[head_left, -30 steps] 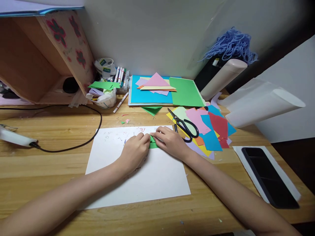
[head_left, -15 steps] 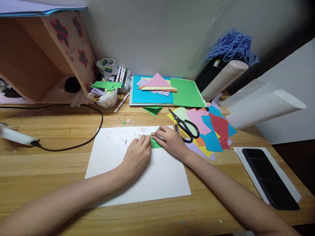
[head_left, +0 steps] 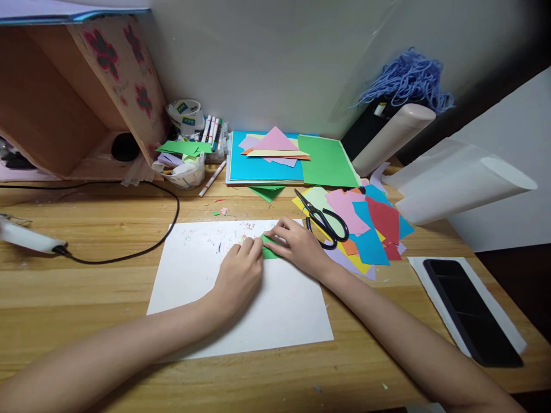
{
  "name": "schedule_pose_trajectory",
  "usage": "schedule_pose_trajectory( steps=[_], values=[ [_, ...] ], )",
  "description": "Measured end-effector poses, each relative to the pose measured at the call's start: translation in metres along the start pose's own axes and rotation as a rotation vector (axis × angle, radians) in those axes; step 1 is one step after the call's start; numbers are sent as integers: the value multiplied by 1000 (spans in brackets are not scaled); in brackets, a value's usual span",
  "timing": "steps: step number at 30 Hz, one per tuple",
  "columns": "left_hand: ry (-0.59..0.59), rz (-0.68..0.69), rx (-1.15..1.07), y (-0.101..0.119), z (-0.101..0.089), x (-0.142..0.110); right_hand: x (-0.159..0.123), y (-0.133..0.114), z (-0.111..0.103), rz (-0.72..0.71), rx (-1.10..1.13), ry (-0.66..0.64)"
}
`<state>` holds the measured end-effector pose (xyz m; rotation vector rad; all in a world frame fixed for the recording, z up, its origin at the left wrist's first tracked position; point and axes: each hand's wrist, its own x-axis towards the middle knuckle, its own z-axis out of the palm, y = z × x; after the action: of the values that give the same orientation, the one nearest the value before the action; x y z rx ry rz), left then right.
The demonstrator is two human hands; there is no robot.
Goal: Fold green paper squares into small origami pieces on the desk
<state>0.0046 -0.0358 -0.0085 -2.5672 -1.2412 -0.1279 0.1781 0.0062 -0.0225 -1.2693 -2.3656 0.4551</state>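
Note:
A small piece of green paper (head_left: 270,253) lies over the white sheet (head_left: 284,310), partly covered by my fingers. My left hand (head_left: 241,269) has its fingers curled and pressed together at the paper's left edge. From the right, my right hand (head_left: 297,244) pinches the same piece, thumb and forefinger closing on its upper left part. Both hands nearly meet there. Black-handled scissors (head_left: 325,222) rest just beyond my right hand, on top of coloured paper scraps (head_left: 370,229).
Behind the sheet sits a stack of coloured paper (head_left: 331,160). A tub of scraps (head_left: 183,172), a marker (head_left: 212,179) and a box (head_left: 124,86) stand at the left back. A black cable (head_left: 142,258) crosses the left side. A phone (head_left: 471,312) lies at right.
The hands stay together on the green paper, and my fingers shift only slightly. A little less of the paper shows between them. Everything else lies as before.

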Motion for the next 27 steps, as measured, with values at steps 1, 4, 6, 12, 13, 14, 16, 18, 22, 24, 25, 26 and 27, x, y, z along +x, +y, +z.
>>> schedule_pose_trajectory(
  steps=[1,4,6,12,13,14,16,18,22,24,25,26,27],
  values=[
    [7,-10,-11,-1,0,0,0,0,0,-1,4,0],
    [20,-16,-36,-5,-2,1,0,1,-1,3,18,-1],
    [37,-3,-27,-7,-4,2,0,1,-1,9,24,-3],
    [64,-2,16,-6,-4,1,-1,1,0,19,23,0],
    [73,0,21,-5,-4,1,-1,0,0,18,20,1],
    [85,3,27,-5,-4,1,-1,0,0,18,18,2],
    [111,9,42,-5,-4,2,-1,0,0,16,14,3],
    [123,13,52,-4,-5,2,0,-1,0,13,13,5],
    [111,22,74,-3,-6,2,0,-2,-1,6,3,3],
    [105,28,92,-2,-7,2,0,-2,-1,5,1,0],
    [101,28,101,-1,-7,1,0,-2,-1,4,3,1],
    [95,28,110,0,-7,1,0,-2,-1,2,7,1],
    [90,27,118,0,-8,0,0,-2,-1,0,10,1]
  ],
)
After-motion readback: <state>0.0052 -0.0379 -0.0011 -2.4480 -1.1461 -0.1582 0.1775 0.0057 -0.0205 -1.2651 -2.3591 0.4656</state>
